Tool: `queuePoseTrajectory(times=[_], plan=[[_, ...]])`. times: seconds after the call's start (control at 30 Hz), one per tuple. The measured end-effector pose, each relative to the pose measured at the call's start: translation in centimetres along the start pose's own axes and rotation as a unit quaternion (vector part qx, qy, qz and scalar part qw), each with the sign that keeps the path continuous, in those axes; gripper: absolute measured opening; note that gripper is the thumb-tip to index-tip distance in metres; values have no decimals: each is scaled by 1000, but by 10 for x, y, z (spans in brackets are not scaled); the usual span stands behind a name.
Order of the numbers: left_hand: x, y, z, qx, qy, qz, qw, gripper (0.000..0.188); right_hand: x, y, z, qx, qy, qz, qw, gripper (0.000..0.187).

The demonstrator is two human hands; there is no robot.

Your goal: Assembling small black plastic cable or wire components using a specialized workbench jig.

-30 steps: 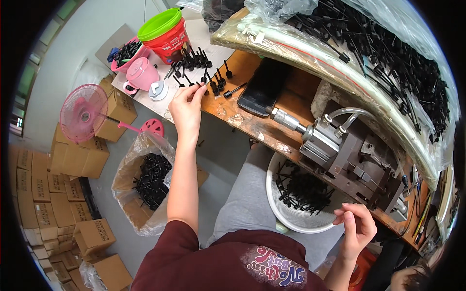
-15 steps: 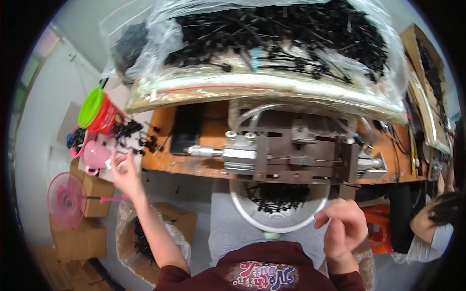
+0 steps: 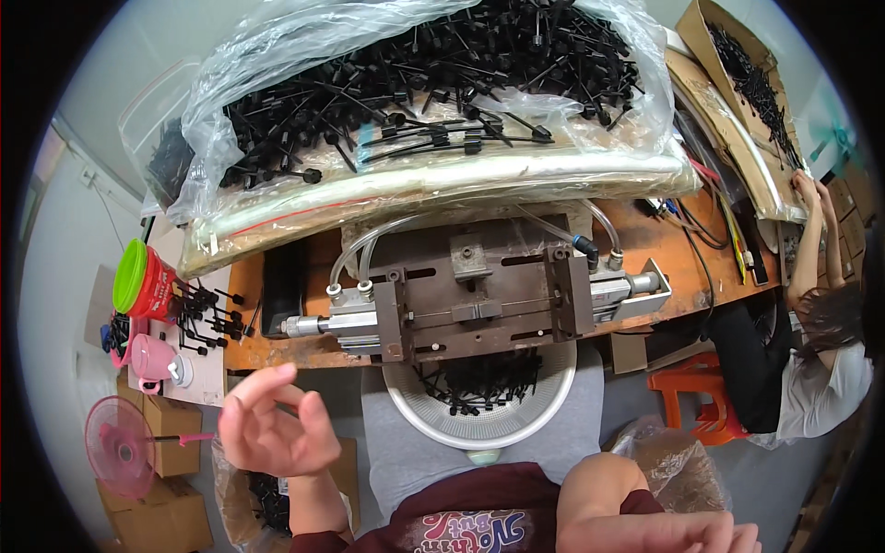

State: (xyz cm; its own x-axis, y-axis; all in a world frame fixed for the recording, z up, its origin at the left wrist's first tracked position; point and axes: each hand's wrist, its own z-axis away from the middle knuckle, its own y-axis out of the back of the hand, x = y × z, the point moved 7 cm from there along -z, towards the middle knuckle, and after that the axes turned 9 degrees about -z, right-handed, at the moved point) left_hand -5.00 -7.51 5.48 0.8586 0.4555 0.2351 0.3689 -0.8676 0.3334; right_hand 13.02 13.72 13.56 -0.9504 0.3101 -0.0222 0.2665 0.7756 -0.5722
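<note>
My left hand (image 3: 277,419) is raised in front of the bench's left part, fingers loosely curled, thumb and forefinger apart, nothing visible in it. Low at the right, my right hand (image 3: 659,535) is held close to my body with its fingers stretched sideways; the lower edge cuts it off partly. Both hands are away from the dark metal fixture (image 3: 475,267), which has an air cylinder at each end. Across its middle runs a thin rod with a small grey block (image 3: 477,311). On my lap under it sits a white basket (image 3: 419,419) with black stemmed parts (image 3: 479,382).
Behind the fixture, a plastic-lined tray (image 3: 442,180) holds a heap of black parts. At left stand a red-and-green tub (image 3: 147,281), a pink cup (image 3: 152,358) and a pink fan (image 3: 120,447). A co-worker (image 3: 820,369) sits at right near an orange stool (image 3: 696,396).
My left hand has come back from beside the pink cup toward my body. My right hand has dropped to the lower edge. The view has shifted, moving the bench leftward in it.
</note>
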Motion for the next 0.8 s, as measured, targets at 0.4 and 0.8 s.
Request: queuePoseTrajectory(times=[0.4,0.8], plan=[[46,-42,-20,-82,-43,95,991,56,-35,10,24,23,195,-98,976,35],[-46,-159,-156,-228,-123,-178,949,42,13,25,110,-444,-210,-11,871,22]])
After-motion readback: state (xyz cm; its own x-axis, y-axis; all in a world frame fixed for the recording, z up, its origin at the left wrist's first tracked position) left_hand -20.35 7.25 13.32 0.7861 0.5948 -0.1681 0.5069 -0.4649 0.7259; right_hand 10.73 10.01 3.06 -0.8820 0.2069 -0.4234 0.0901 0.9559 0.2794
